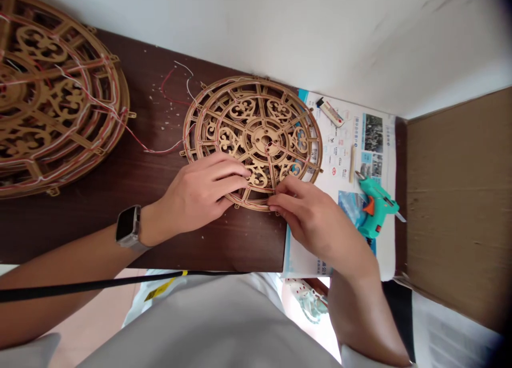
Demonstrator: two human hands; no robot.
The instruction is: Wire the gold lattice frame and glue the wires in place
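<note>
Gripping a flat-lying round fretwork wooden wheel (256, 122) by its near side with both hands (196, 192) (312, 213)

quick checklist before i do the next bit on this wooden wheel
Left hand and right hand both on the wooden wheel: ok
Glue gun lying apart from both hands, on the printed sheet: ok
Glue gun hot: cannot tell
Red and white wires away from the fingers: ok
Table free of debris: not ok, pale crumbs lie scattered near the wheel
</note>
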